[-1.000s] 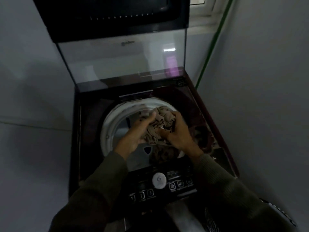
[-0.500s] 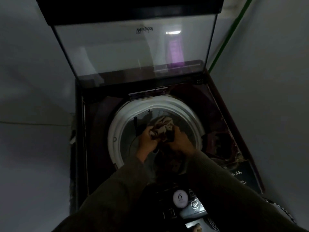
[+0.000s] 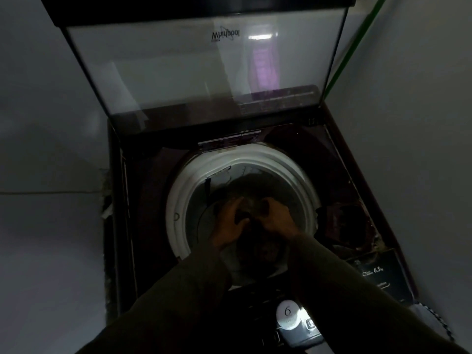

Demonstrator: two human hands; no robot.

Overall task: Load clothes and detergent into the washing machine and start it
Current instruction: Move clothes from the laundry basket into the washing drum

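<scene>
Dark maroon top-loading washing machine [image 3: 145,200], clear glass lid [image 3: 178,72] raised, left hand [image 3: 229,222] and right hand [image 3: 277,218] low inside white-rimmed drum [image 3: 178,200], fingers of both curled round dim bunched beige garment [image 3: 251,206]

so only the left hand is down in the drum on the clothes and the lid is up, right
Not quite: both hands are down there. The head view shows the left hand and the right hand side by side in the drum, on the clothes. The lid is up, as you say.
</scene>
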